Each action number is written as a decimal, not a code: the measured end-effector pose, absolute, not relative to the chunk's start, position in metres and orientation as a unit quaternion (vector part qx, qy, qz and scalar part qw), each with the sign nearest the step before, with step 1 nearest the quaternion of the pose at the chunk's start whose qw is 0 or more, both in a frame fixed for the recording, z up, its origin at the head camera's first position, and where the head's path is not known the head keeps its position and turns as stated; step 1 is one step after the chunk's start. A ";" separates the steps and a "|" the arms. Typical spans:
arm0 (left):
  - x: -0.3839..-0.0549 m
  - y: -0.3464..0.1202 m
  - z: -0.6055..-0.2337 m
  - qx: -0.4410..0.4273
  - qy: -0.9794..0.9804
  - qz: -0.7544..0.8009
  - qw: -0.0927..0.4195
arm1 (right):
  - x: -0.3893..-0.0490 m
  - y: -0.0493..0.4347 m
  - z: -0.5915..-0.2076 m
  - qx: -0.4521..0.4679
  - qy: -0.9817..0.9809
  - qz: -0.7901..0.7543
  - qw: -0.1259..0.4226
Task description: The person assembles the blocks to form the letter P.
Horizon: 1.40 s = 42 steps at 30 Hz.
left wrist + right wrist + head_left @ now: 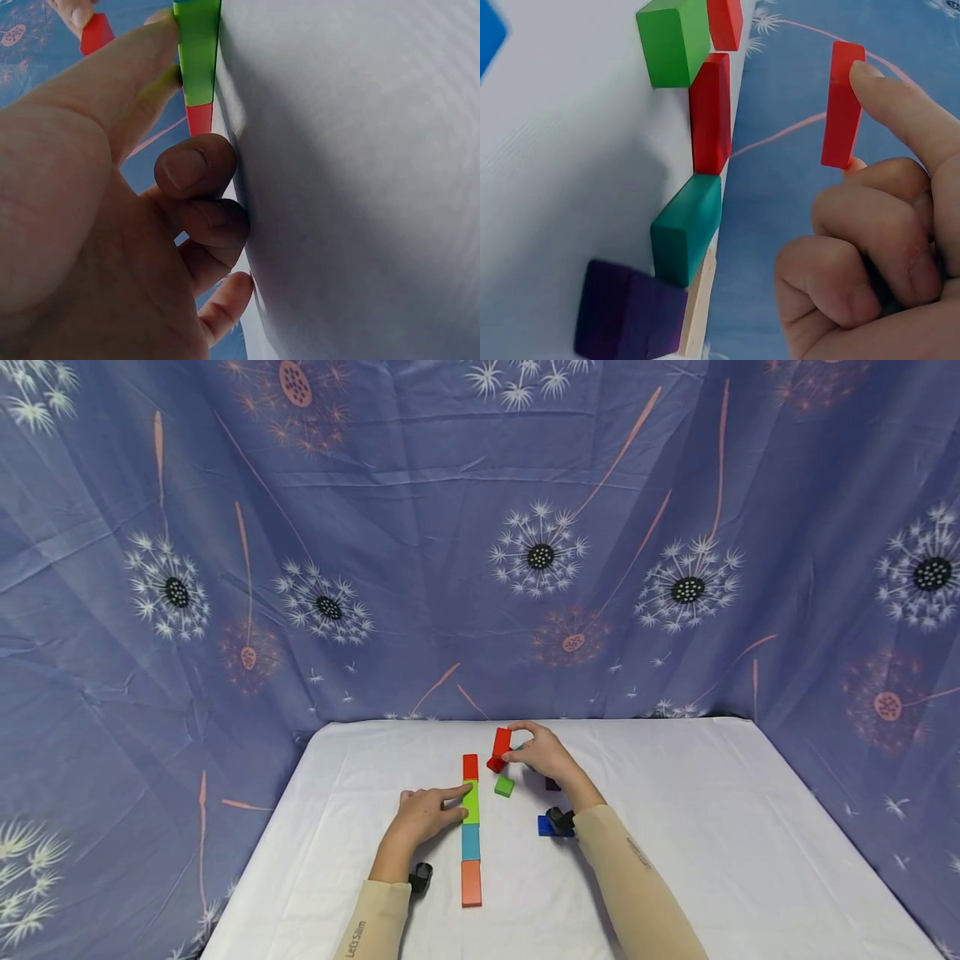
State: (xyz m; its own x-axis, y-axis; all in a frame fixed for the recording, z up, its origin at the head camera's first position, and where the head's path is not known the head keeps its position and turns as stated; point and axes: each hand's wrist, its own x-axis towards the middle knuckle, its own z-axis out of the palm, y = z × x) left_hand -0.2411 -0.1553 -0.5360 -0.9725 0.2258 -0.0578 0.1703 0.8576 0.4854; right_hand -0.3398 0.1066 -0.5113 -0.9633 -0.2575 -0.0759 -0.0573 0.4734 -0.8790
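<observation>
A row of blocks runs lengthwise on the white table: a red block [470, 767] at the far end, then a light green block [472, 806], a light blue block [470, 842] and an orange block [471, 883] nearest. My left hand [422, 817] touches the light green block with index finger and thumb extended; its other fingers are bent. Between thumb and index finger, my right hand [547, 753] pinches a red block [843, 105] held above the table. Below it lies another red block [711, 112], beside a small green block [671, 45].
Near the right hand lie a teal block [686, 229], a dark purple block [630, 311] and a pale wooden piece [698, 300], partly hidden. A blue block [546, 826] is partly covered by the right wrist camera [559, 821]. A patterned curtain [435, 568] hangs behind the table [675, 777].
</observation>
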 end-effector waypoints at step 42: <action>-0.245 -0.157 -0.534 0.105 0.964 0.236 0.064 | -0.387 0.036 -0.525 -0.077 0.881 -0.450 0.120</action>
